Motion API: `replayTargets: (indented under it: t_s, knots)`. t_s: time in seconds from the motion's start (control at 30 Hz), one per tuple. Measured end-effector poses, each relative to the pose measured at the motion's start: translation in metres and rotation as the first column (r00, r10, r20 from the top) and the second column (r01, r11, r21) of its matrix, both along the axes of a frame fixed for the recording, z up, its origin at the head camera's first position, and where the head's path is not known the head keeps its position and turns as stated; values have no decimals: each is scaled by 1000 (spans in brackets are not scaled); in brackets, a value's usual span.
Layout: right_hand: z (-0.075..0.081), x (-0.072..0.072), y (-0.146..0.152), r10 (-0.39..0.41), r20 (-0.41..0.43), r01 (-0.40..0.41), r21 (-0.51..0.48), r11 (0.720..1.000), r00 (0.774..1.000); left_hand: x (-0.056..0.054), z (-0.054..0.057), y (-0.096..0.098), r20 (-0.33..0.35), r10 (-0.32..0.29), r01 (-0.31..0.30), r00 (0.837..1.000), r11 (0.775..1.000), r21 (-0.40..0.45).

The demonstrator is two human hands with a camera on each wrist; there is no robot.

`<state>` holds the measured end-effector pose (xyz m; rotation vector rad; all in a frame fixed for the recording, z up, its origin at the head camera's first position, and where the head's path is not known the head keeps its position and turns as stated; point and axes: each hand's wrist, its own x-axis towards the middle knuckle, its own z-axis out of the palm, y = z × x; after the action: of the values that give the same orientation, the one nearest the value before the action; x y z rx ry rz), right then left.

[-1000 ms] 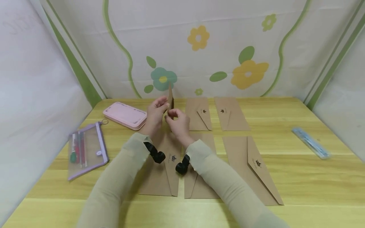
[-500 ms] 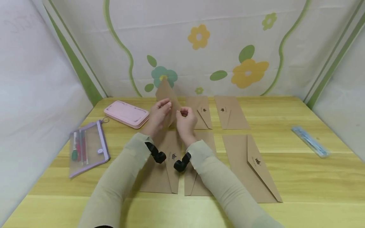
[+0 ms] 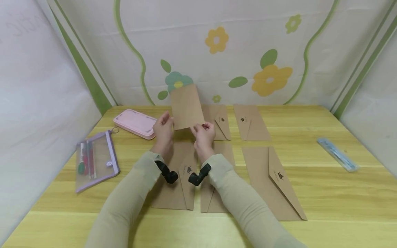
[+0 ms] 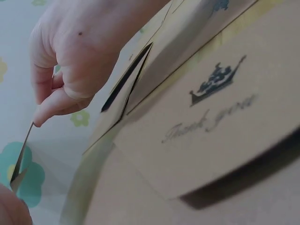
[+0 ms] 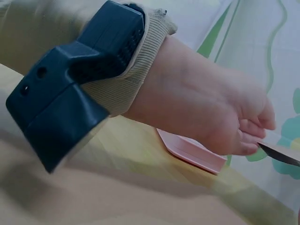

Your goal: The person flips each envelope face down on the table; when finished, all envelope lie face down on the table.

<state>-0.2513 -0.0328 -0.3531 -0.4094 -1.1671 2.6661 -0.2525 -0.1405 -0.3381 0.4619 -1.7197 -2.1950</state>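
Swung brown envelope (image 3: 187,106) from edge-on to broadside at upper centre of frame, pinched at lower right corner by right hand (image 3: 204,138) and at left edge by left hand (image 3: 163,132), bringing plain side into view, not yet set down.

on the worktop (image 3: 56,213), with pens (image 3: 90,158) in a pouch (image 3: 103,151) at nine o'clock, case (image 3: 135,123) at ten, packet (image 3: 337,155) at three, flat envelopes (image 3: 263,182) between, raised envelope (image 3: 187,106) toward twelve between left hand (image 3: 163,132) and right hand (image 3: 205,139).
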Motion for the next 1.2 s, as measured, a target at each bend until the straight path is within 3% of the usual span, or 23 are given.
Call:
replayTargets:
  t_s: [0.23, 0.33, 0.4, 0.47, 0.53, 0.63, 0.7, 0.73, 0.8, 0.9, 0.97, 1.07, 1.2]
  knots:
    - [-1, 2, 1, 35, 28, -35, -19, 999, 999, -1, -5, 1, -17, -35, 37, 999, 992, 122]
    - [-1, 1, 10, 119, 38, -122, 99, 988, 992, -2, -5, -1, -23, -37, 39, 999, 990, 137]
    - [-1, -1, 19, 212, 43, -216, 262, 941, 976, -3, -5, -5, -24, -42, 45, 999, 990, 132]
    - [1, -5, 31, 323, 65, -316, 456, 832, 944, -4, -5, -10, -17, -59, 61, 998, 993, 105]
    - [3, -9, 42, 420, 108, -390, 623, 678, 901, -5, -5, -14, 1, -84, 84, 996, 995, 61]
    - [4, -14, 55, 532, 198, -473, 758, 449, 823, -5, -8, -21, 61, -134, 136, 989, 991, -14]
    - [2, -17, 61, 575, 251, -504, 796, 335, 779, -5, -11, -24, 108, -171, 177, 979, 983, -51]
    - [1, -18, 63, 584, 275, -513, 807, 292, 764, -5, -13, -25, 134, -190, 199, 973, 978, -59]
    - [-3, -19, 65, 595, 317, -539, 808, 238, 739, -6, -17, -27, 176, -227, 245, 958, 966, -88]
    - [-10, -19, 65, 601, 373, -576, 796, 184, 707, -6, -24, -30, 224, -263, 303, 939, 938, -170]
    - [-14, -20, 63, 608, 392, -596, 784, 172, 691, -6, -27, -31, 237, -266, 320, 935, 919, -232]
    - [-16, -21, 59, 613, 391, -602, 779, 178, 687, -5, -27, -33, 259, -274, 346, 926, 891, -294]
    - [-13, -24, 57, 594, 389, -593, 782, 191, 704, -6, -21, -34, 295, -304, 399, 906, 846, -354]
